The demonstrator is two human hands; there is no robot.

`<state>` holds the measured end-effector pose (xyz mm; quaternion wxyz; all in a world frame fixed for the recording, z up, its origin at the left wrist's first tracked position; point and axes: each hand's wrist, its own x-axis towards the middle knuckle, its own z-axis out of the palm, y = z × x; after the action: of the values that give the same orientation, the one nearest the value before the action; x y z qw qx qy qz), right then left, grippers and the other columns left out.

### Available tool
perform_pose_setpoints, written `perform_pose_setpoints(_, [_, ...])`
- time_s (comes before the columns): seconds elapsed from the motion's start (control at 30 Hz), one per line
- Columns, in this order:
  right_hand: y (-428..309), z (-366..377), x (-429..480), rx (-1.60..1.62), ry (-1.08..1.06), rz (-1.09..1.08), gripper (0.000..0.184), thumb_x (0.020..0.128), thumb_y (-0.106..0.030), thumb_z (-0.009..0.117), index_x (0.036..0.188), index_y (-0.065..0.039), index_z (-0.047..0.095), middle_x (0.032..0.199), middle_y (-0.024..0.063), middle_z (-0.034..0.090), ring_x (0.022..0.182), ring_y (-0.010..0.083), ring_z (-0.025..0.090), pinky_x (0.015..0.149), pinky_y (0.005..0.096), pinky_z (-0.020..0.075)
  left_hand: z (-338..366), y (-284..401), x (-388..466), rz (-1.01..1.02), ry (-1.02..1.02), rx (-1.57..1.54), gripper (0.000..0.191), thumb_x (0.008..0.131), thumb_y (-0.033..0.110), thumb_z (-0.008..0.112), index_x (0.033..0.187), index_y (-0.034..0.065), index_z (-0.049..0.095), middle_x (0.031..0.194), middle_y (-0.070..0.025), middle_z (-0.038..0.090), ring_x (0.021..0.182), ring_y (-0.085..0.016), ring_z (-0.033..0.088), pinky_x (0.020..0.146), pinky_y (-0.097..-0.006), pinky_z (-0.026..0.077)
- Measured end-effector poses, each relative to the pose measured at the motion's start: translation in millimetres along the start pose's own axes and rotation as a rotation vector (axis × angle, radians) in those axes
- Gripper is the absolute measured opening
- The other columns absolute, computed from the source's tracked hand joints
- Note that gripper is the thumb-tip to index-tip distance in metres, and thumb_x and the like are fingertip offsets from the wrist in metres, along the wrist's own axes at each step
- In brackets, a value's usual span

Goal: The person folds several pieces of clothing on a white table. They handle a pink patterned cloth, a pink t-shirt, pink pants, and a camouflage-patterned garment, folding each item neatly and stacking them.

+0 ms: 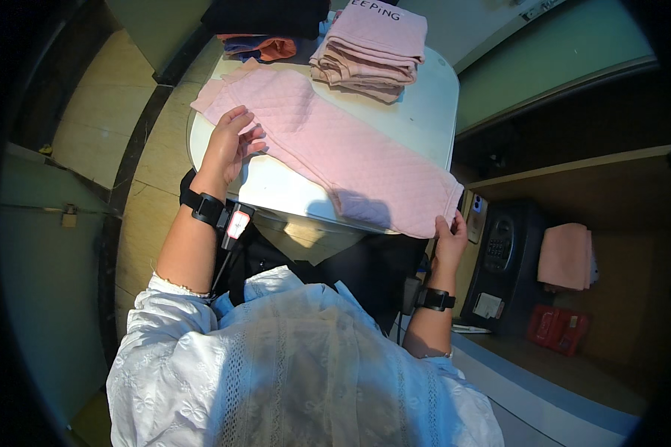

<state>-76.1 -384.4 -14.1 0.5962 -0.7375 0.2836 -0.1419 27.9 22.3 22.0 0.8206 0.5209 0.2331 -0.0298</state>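
Quilted pink trousers [341, 145], laid flat with the legs together, stretch diagonally across a white table [433, 123]. The ribbed waistband end lies at the upper left, the cuff end at the lower right. My left hand [232, 142] is beside the waist end, palm turned inward, fingers apart and curved, holding nothing. At the cuff by the table's near edge, my right hand [452, 237] pinches the hem between thumb and fingers. A stack of folded pink garments [369, 56] stands behind the trousers, with lettering on the top piece.
Black cloth [265, 19] lies over orange and navy folded clothes [263, 47] at the table's back left. On the right, an open wooden cabinet holds a black safe [503, 251], a folded peach cloth [565, 257] and a red case [558, 329]. A glass panel [50, 290] stands at left.
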Motion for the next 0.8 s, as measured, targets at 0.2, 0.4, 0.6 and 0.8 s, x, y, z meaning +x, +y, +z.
perform_pose_setpoints(0.2, [-3.8,0.8,0.7,-0.087,-0.129,0.092,0.047,0.084,-0.02,0.069,0.123,0.003,0.055,0.116,0.0127,0.061,0.104,0.0211,0.056,0.091,0.0329,0.0429,0.7,2.3,7.9,-0.075,-0.047,-0.141,0.04,0.09,0.018,0.059,0.126,0.004,0.05,0.092,-0.0042,0.056,0.07,-0.012,0.057,0.057,-0.0241,0.051])
perform_pose_setpoints(0.4, [1.0,-9.4,0.5,-0.041,-0.272,0.145,0.047,0.081,-0.014,0.07,0.123,0.002,0.055,0.118,0.0135,0.062,0.103,0.0227,0.057,0.09,0.0339,0.0438,-10.6,-1.8,3.9,-0.132,-0.291,0.008,0.044,0.091,0.014,0.058,0.132,0.0021,0.05,0.079,0.0002,0.054,0.061,-0.006,0.047,0.052,-0.0202,0.04])
perform_pose_setpoints(0.6, [6.1,-25.3,8.3,0.036,-0.097,0.083,0.032,0.076,-0.002,0.069,0.106,0.0,0.058,0.103,0.0092,0.064,0.091,0.0189,0.058,0.082,0.032,0.0471,-41.4,-2.0,-31.4,-0.18,-0.292,0.2,0.041,0.091,0.014,0.06,0.129,-0.0007,0.053,0.078,-0.0003,0.057,0.059,-0.005,0.048,0.053,-0.0168,0.039])
perform_pose_setpoints(0.8, [-11.6,-2.2,16.3,-0.539,0.134,-0.519,0.051,0.072,-0.005,0.072,0.118,-0.003,0.051,0.126,0.0187,0.046,0.12,0.0351,0.043,0.104,0.0448,0.0343,-46.8,-2.8,-40.7,-0.105,-0.322,0.125,0.039,0.092,0.012,0.057,0.13,0.0035,0.052,0.083,0.0006,0.059,0.064,-0.005,0.051,0.061,-0.0182,0.046])
